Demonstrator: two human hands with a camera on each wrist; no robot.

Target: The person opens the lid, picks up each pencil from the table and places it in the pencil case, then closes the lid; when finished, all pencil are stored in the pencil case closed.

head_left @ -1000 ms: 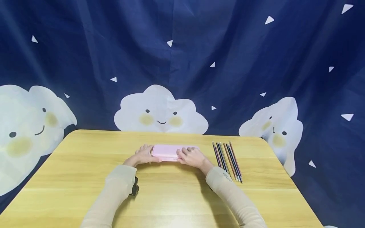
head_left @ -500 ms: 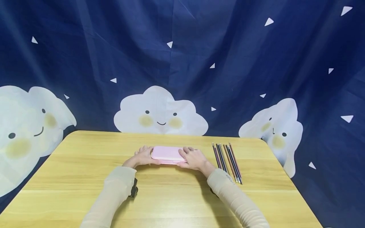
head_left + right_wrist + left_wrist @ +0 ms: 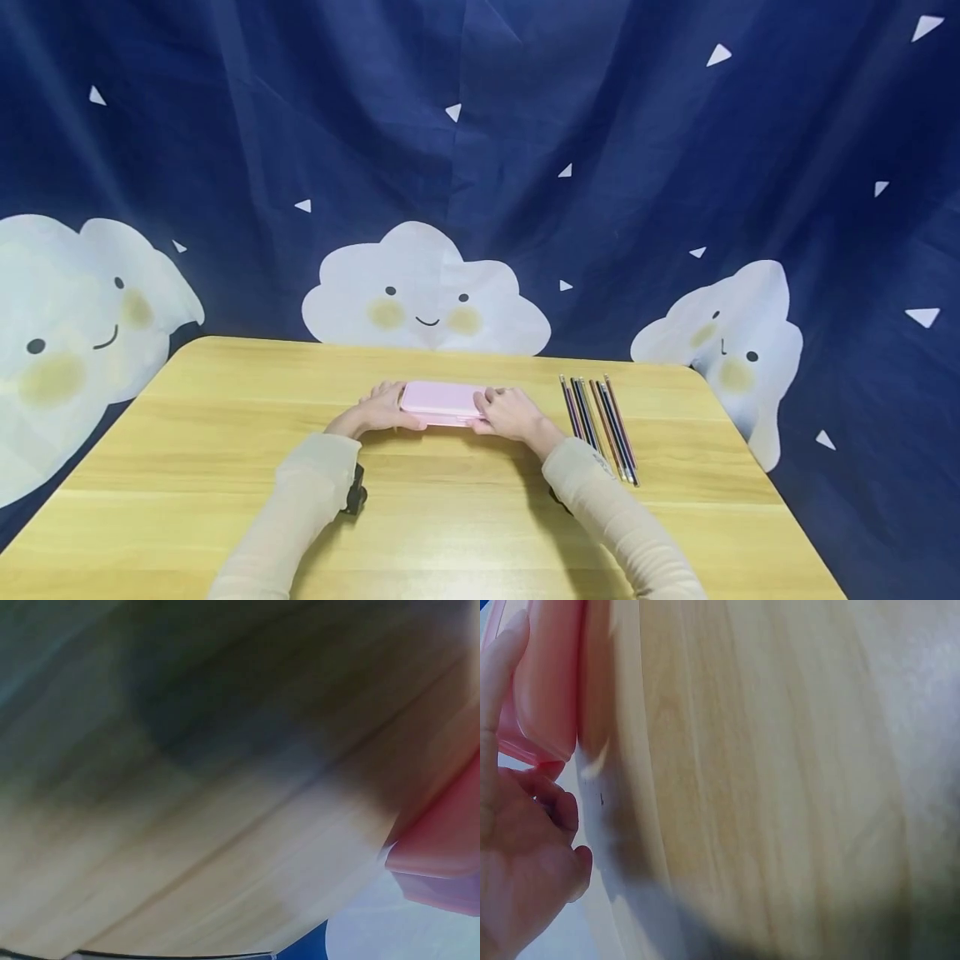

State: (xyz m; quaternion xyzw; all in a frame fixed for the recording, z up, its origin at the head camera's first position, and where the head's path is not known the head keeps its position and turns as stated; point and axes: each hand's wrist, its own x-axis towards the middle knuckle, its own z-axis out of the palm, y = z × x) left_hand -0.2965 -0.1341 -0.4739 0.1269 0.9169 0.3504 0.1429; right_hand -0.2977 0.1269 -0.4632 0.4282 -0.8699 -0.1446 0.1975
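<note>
A closed pink pencil case (image 3: 441,400) lies lengthwise on the table in the head view, between the two hands. My left hand (image 3: 378,412) grips its left end, the thumb along the front side. In the left wrist view that thumb lies against the pink case (image 3: 549,675), with other fingers curled near its corner. My right hand (image 3: 513,414) holds the right part of the case, fingers bent over the top and thumb at the front; the hand covers that end. Only a corner of the pencil case (image 3: 442,832) shows in the right wrist view, without the hand.
Several pencils (image 3: 585,417) lie side by side in two groups on the table (image 3: 450,517), right of the right hand. A black device (image 3: 356,490) sits on the left wrist. Behind the table hangs a dark blue curtain (image 3: 510,200) with printed clouds.
My right hand has shifted its grip; the case's right end, seen beyond the fingers a second ago, is now hidden. Half a second ago the case top looked tilted more toward me.
</note>
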